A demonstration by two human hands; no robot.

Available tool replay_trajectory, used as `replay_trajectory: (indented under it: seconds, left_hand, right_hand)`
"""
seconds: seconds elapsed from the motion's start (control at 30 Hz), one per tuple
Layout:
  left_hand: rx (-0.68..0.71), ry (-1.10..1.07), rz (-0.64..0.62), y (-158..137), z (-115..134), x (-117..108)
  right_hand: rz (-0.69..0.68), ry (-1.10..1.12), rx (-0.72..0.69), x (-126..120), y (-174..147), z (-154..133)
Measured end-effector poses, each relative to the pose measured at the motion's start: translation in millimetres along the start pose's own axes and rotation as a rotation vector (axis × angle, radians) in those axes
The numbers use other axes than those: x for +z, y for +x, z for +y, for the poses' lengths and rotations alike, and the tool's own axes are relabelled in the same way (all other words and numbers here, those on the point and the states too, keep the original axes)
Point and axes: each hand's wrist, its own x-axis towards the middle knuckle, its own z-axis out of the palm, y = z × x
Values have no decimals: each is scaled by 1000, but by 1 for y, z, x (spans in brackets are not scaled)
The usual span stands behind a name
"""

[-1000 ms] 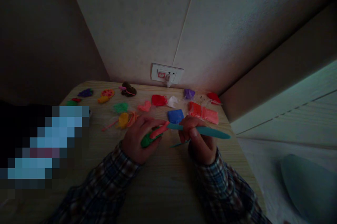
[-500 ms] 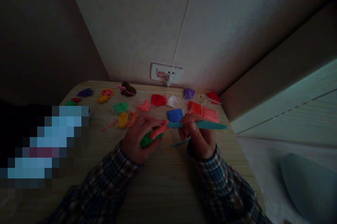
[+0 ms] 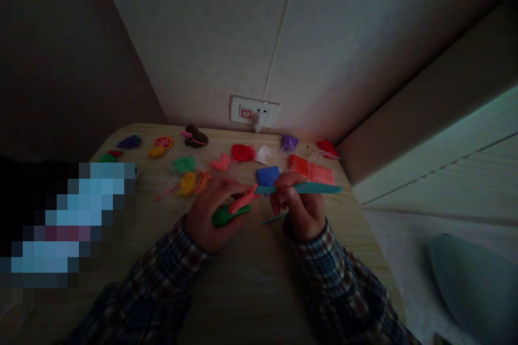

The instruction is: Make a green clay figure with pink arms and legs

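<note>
Between the thumb and fingers of my left hand (image 3: 210,212) sits a green clay piece (image 3: 226,215) with a pink clay strip (image 3: 243,201) lying over it. My right hand (image 3: 301,207) pinches a teal plastic modelling knife (image 3: 318,188) held level, its broad end pointing right. The knife's left end touches the upper end of the pink strip. Under my right hand a second thin teal tool (image 3: 274,219) lies on the table. A blue clay block (image 3: 267,175) rests just beyond the knife.
Packets of red (image 3: 243,153), purple (image 3: 290,143) and coral clay (image 3: 321,173) spread over the wooden table (image 3: 243,291). Finished-looking clay pieces, among them a brown one (image 3: 196,136), sit at the back left. A wall socket (image 3: 254,111) holds a plug. At left, a blurred screen-like patch (image 3: 84,210).
My right hand and the knife have shifted slightly left and up. The fingers of my left hand have opened a little around the green piece, showing more of it.
</note>
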Motion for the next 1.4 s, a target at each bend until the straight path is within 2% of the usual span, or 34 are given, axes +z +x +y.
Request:
replay_trajectory:
  seconds: [0.2,0.33,0.4,0.47,0.57,0.77,0.83,1.0,1.17,1.27,1.4]
  left_hand:
    - [-37,-7,2,2,-2,-3]
    - [-84,16,23,4,-3,-6]
    - [-131,-52,11,4,-3,-7]
    - [-228,-218,-17,3,-2,-7]
    - [-364,-495,-65,0,-3,-6]
    - [-410,-763,-109,0,-11,-3]
    - [-430,-793,-103,0,-13,-3]
    - [-506,-839,-92,2,-16,-8]
    - [-579,-923,-86,2,-24,-11]
    - [-574,-911,-82,2,-27,-11]
    - [-544,-922,-31,3,-23,-8]
  right_hand:
    - [-59,-45,-52,-4,2,0]
    - [45,42,-93,-9,4,1]
    - [88,75,-106,-12,6,2]
    - [103,46,-119,-14,8,3]
    - [114,-84,-123,-14,8,2]
    - [46,-390,-20,-6,1,-7]
    - [21,-490,-19,-4,0,-6]
    - [-106,-751,-138,-8,1,13]
    - [-380,-1058,-173,-18,-4,39]
    - [-372,-1250,-139,-16,-11,43]
    - [-338,-1256,-103,-11,-14,37]
